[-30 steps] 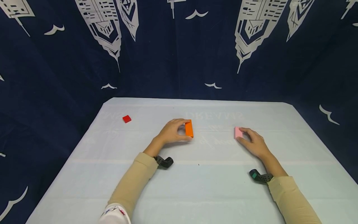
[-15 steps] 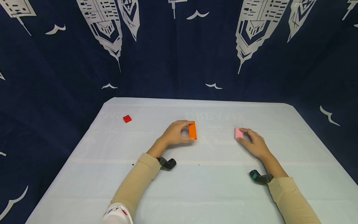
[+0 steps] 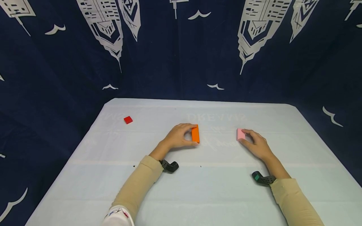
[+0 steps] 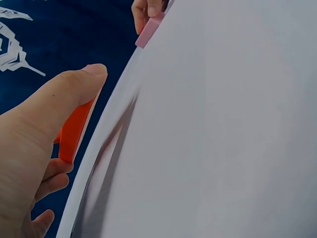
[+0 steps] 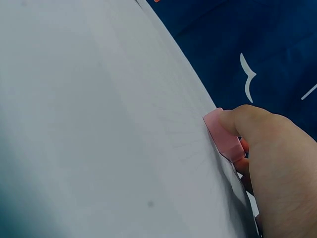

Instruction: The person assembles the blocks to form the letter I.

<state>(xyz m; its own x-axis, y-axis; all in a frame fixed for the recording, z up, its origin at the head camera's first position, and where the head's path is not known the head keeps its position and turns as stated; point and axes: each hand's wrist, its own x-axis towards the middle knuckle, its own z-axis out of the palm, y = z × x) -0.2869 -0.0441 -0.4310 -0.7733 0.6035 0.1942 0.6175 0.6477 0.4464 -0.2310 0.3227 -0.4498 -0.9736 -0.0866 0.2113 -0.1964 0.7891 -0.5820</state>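
Note:
Near the middle of the table, my left hand [image 3: 178, 136] pinches an orange rectangular block [image 3: 195, 134] between thumb and fingers. In the left wrist view the orange block [image 4: 75, 130] shows past the thumb, with part of it hidden behind the hand. To the right, my right hand [image 3: 257, 144] pinches a smaller pink block [image 3: 240, 134] by its edges. The right wrist view shows the pink block [image 5: 223, 135] close over the white surface, thumb on its near face. A stretch of bare table separates the two blocks.
A small red block [image 3: 128, 120] lies at the far left of the white-covered table [image 3: 215, 188]. Behind the table hangs a dark blue cloth [image 3: 181, 62] with white prints. Each wrist wears a black camera mount, the left mount [image 3: 169, 166] and the right mount [image 3: 263, 178].
My left hand has shifted right and slightly nearer with the orange block. The right hand and pink block stay in place, as does the red block.

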